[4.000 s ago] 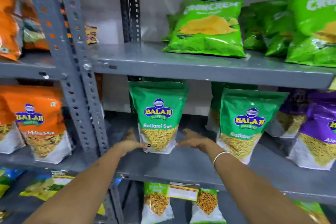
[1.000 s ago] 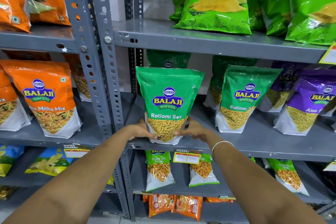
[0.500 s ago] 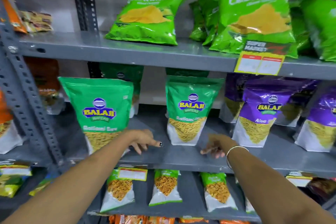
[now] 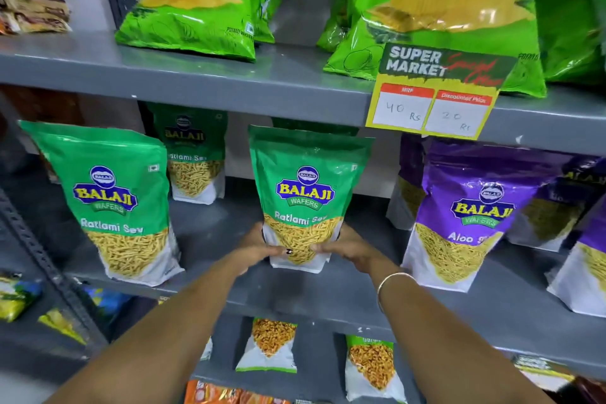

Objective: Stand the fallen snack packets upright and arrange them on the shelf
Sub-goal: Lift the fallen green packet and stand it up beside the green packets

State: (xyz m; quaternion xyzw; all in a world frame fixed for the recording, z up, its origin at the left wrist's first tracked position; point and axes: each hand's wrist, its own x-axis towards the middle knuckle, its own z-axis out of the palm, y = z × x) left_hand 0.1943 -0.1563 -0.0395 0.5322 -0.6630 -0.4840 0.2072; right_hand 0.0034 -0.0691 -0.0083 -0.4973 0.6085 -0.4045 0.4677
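Packet (image 4: 305,193) base behind both hands

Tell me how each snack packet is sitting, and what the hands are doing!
Middle Ratlami Sev packet: upright, held at its base.
Left hand: gripping it.
Right hand: gripping it.
Left Ratlami Sev packet: standing, free.
Aloo packet: standing, leaning slightly.
Crunchem bag: leaning back.

From my remote seat I see smooth, grey-painted metal on the shelf (image 4: 210,82) at twelve o'clock, glossy plastic film on the green Ratlami Sev pouch (image 4: 303,187) at centre, crinkled shiny foil on the chip bag (image 4: 200,0) above, and matt paper on the price tag (image 4: 433,98).
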